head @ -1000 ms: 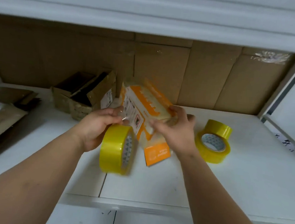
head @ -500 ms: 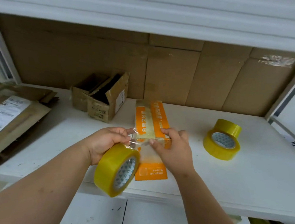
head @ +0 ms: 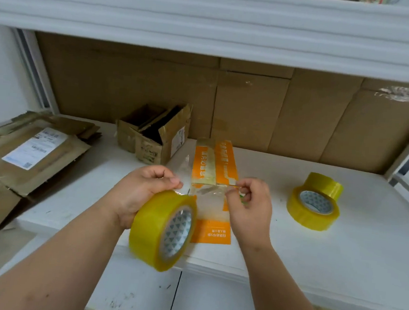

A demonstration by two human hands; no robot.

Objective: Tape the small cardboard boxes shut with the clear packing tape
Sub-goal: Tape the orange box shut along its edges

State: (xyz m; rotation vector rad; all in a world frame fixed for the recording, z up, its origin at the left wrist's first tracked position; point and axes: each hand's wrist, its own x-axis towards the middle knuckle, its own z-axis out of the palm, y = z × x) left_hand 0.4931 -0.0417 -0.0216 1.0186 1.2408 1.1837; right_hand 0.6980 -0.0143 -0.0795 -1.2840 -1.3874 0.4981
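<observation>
An orange and white box (head: 216,163) lies flat on the white shelf (head: 313,249), with clear tape along its top face. My left hand (head: 142,191) holds a yellow roll of clear tape (head: 163,230) and pinches the tape strip near the roll. My right hand (head: 249,205) pinches the other end of the clear strip (head: 207,195), which is stretched between my two hands just above the near end of the box.
Two more tape rolls (head: 314,205) sit on the shelf to the right. An open brown cardboard box (head: 153,136) stands behind left. Flattened cardboard with a shipping label (head: 35,151) lies far left. Brown cardboard sheets line the back wall, and an upper shelf hangs overhead.
The box went from tilted up in both hands to lying flat on the shelf. My right hand left the box and now pinches the strip's end, pulled rightward away from the roll.
</observation>
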